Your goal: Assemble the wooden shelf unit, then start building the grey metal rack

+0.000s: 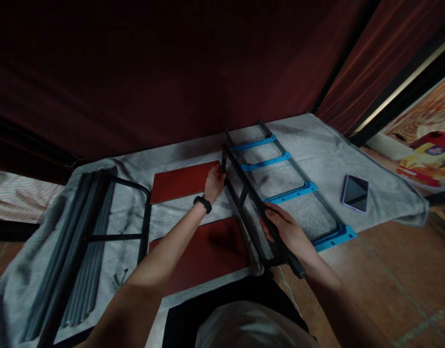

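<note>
A black ladder-like metal frame [247,182] stands on edge, slanting from the back of the grey cloth towards me. My right hand [281,223] is wrapped round its upper long bar near the close end. At the far end, my left hand [215,182], with a black band on the wrist, closes on a short bar of the same frame; its fingertips are partly hidden. To the right lies a grey frame with several blue crosspieces [293,194]. Two reddish-brown panels lie to the left, one farther [179,182] and one nearer [208,251].
At the left, a bundle of grey tubes [90,270] lies under another black frame [115,237], with a few screws [121,278] close by. A phone [354,194] rests on the right of the cloth [327,150]. Dark red curtain [193,82] hangs behind; tiled floor [385,270] shows at right.
</note>
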`<action>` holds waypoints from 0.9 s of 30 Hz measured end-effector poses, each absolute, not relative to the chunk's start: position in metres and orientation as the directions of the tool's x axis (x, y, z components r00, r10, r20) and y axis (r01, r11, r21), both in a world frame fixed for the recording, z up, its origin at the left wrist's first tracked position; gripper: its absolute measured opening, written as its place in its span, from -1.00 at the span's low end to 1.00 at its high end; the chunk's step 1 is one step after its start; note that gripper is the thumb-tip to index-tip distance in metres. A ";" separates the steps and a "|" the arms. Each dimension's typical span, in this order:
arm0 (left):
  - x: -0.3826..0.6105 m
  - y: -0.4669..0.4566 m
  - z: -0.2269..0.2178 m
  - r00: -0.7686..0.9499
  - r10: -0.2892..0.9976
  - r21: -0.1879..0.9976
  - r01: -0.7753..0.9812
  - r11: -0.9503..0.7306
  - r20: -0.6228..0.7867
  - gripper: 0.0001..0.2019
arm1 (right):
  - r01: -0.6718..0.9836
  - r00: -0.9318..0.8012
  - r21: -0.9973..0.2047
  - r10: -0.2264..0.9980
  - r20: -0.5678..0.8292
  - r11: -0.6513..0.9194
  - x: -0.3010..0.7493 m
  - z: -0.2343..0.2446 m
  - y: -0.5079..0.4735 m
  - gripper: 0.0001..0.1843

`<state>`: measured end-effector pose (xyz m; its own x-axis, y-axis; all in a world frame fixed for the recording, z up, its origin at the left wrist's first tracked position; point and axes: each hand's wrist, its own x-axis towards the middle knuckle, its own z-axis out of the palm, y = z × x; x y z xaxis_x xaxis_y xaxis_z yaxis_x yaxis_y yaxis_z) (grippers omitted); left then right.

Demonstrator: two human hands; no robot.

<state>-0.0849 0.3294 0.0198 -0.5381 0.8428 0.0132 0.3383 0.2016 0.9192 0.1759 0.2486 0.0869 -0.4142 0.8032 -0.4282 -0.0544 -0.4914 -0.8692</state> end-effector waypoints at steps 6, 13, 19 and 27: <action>0.005 0.173 0.045 -0.337 0.935 0.994 -0.022 0.109 -0.109 -0.77 | -0.059 -0.447 -0.883 0.803 -0.393 -0.465 0.171 0.081 0.227 -0.43; 0.086 0.090 0.074 -0.151 0.932 0.877 -0.413 0.244 -0.331 -0.30 | -0.118 -0.390 -0.891 0.846 -0.364 -0.438 0.155 0.084 0.215 -0.49; 0.088 0.077 0.076 -0.156 0.929 0.880 -0.405 0.249 -0.334 -0.39 | 0.016 -0.484 -0.969 0.847 -0.222 -0.246 0.152 0.081 0.212 -0.61; 0.082 0.084 0.085 -0.245 0.926 0.945 -0.230 0.232 -0.286 -0.62 | 0.569 -0.688 -0.683 0.720 -0.090 0.458 0.187 -0.002 0.247 -0.64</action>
